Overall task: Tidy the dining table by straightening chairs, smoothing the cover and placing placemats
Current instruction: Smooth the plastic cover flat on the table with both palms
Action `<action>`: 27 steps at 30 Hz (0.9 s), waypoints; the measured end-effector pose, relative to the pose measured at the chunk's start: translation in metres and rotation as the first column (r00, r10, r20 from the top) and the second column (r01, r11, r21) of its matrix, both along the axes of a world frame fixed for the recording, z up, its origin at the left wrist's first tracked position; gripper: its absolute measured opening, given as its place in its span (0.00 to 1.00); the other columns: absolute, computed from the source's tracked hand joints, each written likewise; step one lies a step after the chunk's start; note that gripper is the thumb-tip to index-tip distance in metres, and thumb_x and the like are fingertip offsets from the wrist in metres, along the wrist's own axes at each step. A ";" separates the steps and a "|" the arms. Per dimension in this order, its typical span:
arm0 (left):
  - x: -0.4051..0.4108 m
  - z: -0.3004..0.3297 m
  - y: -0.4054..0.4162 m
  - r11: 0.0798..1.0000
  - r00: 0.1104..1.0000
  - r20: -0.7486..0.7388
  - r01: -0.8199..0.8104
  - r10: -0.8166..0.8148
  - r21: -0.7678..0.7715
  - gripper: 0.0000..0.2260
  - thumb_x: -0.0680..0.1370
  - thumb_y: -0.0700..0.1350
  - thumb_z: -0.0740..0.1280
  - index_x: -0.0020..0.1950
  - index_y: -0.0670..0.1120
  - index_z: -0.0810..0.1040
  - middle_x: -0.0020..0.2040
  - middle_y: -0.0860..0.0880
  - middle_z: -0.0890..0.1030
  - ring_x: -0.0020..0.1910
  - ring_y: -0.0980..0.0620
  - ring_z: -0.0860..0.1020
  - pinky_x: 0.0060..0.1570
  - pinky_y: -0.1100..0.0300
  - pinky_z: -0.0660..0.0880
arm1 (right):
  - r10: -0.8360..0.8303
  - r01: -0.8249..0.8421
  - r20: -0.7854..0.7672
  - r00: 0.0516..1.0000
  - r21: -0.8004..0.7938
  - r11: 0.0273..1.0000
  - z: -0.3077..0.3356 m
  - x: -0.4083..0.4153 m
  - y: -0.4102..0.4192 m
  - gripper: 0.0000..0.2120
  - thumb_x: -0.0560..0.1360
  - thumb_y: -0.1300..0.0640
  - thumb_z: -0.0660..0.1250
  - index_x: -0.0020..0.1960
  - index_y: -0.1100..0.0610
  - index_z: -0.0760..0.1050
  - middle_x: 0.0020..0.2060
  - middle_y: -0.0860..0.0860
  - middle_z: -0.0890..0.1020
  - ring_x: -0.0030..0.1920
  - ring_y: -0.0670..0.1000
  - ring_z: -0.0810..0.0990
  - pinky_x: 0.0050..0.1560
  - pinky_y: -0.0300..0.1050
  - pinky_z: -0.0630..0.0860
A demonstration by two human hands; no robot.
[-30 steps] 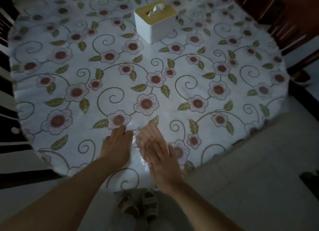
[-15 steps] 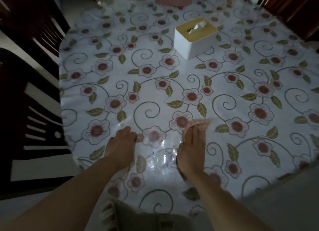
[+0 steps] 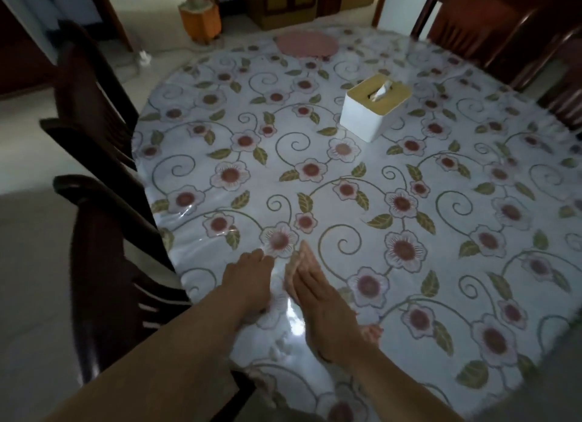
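- Right hand (image 3: 318, 302) drawn back in beside the left hand (image 3: 248, 283), almost touching, after sitting well apart from it half a second ago.
- Both now flat on the floral cover (image 3: 362, 201) nearer the left edge.
- View lifted and swung left: pink placemat (image 3: 307, 44) at the far edge fully seen, two dark chairs (image 3: 104, 156) on the left, orange bin (image 3: 200, 21) on the far floor.

A dining table is covered by a glossy floral cover (image 3: 362, 201). Both hands lie flat on it at the near edge, the left hand (image 3: 248, 279) just beside the right hand (image 3: 318, 298). Beyond them stands a white tissue box (image 3: 373, 106), and farther off lies a pink placemat (image 3: 307, 43).
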State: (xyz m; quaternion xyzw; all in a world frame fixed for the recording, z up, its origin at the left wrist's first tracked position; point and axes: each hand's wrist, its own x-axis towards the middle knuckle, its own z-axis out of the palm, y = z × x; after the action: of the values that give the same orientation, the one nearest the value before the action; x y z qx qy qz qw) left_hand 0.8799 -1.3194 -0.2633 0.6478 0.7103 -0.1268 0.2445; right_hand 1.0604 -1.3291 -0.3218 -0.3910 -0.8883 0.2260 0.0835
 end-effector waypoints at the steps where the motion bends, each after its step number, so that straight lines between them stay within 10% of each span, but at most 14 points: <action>1: -0.006 0.000 0.002 1.000 1.000 0.001 0.022 -0.022 0.004 0.19 0.73 0.42 0.66 0.62 0.44 0.66 0.65 0.45 0.66 0.63 0.43 0.67 0.56 0.47 0.68 | -0.064 0.064 0.011 0.998 0.014 0.998 0.002 0.000 -0.002 0.31 0.69 0.72 0.61 0.72 0.64 0.61 0.73 0.60 0.61 0.74 0.62 0.55 0.73 0.55 0.59; 10: -0.036 -0.004 0.031 0.990 0.991 -0.053 0.127 -0.124 0.064 0.21 0.74 0.43 0.66 0.64 0.45 0.66 0.65 0.43 0.65 0.62 0.43 0.68 0.55 0.50 0.70 | -0.459 0.470 0.247 0.853 0.018 0.883 0.004 -0.011 0.056 0.39 0.74 0.60 0.60 0.76 0.60 0.40 0.77 0.56 0.43 0.76 0.55 0.41 0.75 0.52 0.51; 17: -0.060 -0.017 0.066 0.978 0.981 -0.116 0.169 -0.156 0.119 0.28 0.68 0.50 0.71 0.65 0.49 0.65 0.66 0.47 0.65 0.64 0.45 0.67 0.60 0.49 0.66 | -0.638 0.653 0.226 0.736 0.009 0.757 -0.003 -0.040 0.154 0.31 0.78 0.56 0.55 0.76 0.60 0.44 0.77 0.58 0.48 0.76 0.58 0.44 0.74 0.56 0.50; 22: -0.087 -0.011 0.082 0.986 0.985 -0.101 0.148 -0.140 0.080 0.25 0.72 0.43 0.67 0.67 0.49 0.64 0.71 0.46 0.63 0.67 0.44 0.65 0.61 0.48 0.67 | -0.248 0.248 0.068 0.966 0.019 0.969 -0.003 -0.106 0.124 0.34 0.73 0.61 0.61 0.76 0.56 0.53 0.76 0.55 0.55 0.76 0.58 0.48 0.73 0.60 0.55; 27: -0.118 0.002 0.117 0.983 0.982 -0.097 0.171 -0.164 0.074 0.19 0.73 0.48 0.65 0.63 0.48 0.67 0.65 0.45 0.67 0.61 0.43 0.70 0.57 0.47 0.70 | 0.059 -0.057 0.067 0.996 -0.031 0.998 -0.006 -0.138 0.083 0.32 0.73 0.57 0.61 0.75 0.58 0.57 0.76 0.54 0.56 0.76 0.57 0.47 0.73 0.58 0.47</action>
State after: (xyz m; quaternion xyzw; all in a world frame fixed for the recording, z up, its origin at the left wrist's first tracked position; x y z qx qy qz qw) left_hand 0.7620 -1.2025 -0.2615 0.7083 0.6682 -0.1470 0.1739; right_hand 0.9223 -1.2460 -0.3279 -0.3736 -0.8983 0.2277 0.0410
